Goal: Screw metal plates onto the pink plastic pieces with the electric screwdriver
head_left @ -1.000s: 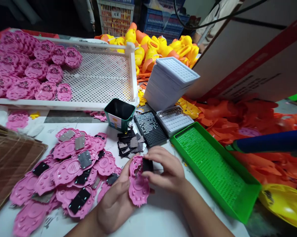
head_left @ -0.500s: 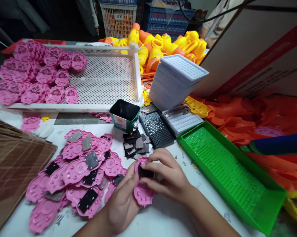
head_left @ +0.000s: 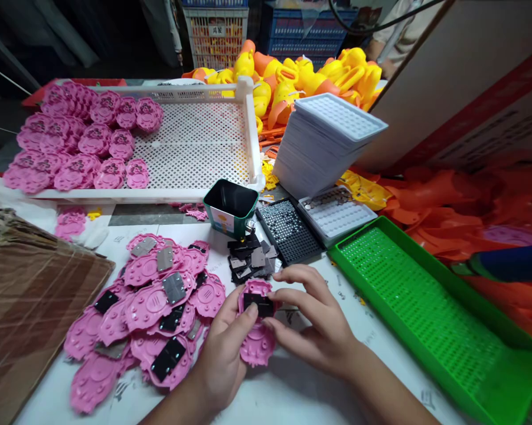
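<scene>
**A:** Both hands meet over the table's front edge. The left hand (head_left: 224, 360) cups a pink plastic piece (head_left: 257, 339) from below, thumb up on its face, fingers curled under it.

**B:** And the right hand (head_left: 312, 321)?

**A:** It pinches a small black plate (head_left: 258, 304) against the top of that pink piece, fingertips pressed on the plate's right end. The piece sits just off the white table (head_left: 292, 392), between the two palms.

**B:** So what makes this go well?

**A:** I'd say squareness. The plate looks level across the piece's upper part; keeping the left thumb on its near edge should stop it skating while the right fingers press. Even pressure, not one corner first.

**B:** Supplies close by?

**A:** Very. A loose heap of black plates (head_left: 250, 262) lies just beyond the hands, beside a green tin (head_left: 230, 208). To the left, a pile of pink pieces (head_left: 150, 307), many already carrying plates. A green tray (head_left: 429, 324) lies to the right.

**B:** Is the plate seated?

**A:** Can't tell; fingers cover its edges.
</scene>
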The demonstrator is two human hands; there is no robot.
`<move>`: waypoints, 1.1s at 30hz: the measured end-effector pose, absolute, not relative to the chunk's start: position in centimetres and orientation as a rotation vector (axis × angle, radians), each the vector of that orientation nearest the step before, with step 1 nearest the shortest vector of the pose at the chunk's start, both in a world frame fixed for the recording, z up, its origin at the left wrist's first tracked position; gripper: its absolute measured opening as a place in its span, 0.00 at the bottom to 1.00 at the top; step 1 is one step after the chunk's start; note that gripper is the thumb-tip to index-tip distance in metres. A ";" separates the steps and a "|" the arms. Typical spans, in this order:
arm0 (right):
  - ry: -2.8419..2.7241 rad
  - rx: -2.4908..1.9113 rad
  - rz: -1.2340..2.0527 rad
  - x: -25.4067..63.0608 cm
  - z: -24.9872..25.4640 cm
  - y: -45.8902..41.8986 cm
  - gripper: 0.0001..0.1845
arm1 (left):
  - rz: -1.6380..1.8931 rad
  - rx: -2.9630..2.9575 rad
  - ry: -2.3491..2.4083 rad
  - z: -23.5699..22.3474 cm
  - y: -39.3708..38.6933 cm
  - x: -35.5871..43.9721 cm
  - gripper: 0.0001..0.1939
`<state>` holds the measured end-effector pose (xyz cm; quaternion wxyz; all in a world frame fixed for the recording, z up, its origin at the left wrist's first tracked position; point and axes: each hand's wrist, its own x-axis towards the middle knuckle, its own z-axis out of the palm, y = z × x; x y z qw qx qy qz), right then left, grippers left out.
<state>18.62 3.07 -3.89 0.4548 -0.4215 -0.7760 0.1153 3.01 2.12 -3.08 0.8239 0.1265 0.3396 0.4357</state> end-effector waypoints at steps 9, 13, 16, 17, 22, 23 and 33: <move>-1.887 -1.051 0.324 18.4 -4.2 3.1 0.09 | 0.885 0.328 0.718 -3.0 2.7 2.4 0.14; -1.890 -1.054 0.351 18.5 -4.1 3.1 0.09 | 0.884 0.349 0.707 -3.0 2.7 2.3 0.15; -1.891 -1.061 0.356 18.4 -4.0 3.0 0.08 | 0.883 0.401 0.701 -3.1 2.5 2.2 0.16; -1.890 -1.063 0.356 18.4 -4.0 3.0 0.08 | 0.881 0.423 0.698 -3.2 2.4 2.2 0.16; -1.875 -1.054 0.359 18.3 -4.1 2.8 0.08 | 0.878 0.500 0.724 -3.6 2.1 2.2 0.15; -1.870 -1.051 0.369 18.2 -4.1 2.8 0.08 | 0.878 0.509 0.734 -3.6 2.1 2.2 0.15; -1.843 -1.020 0.400 18.0 -3.9 2.7 0.10 | 0.895 0.577 0.828 -3.7 2.0 2.2 0.17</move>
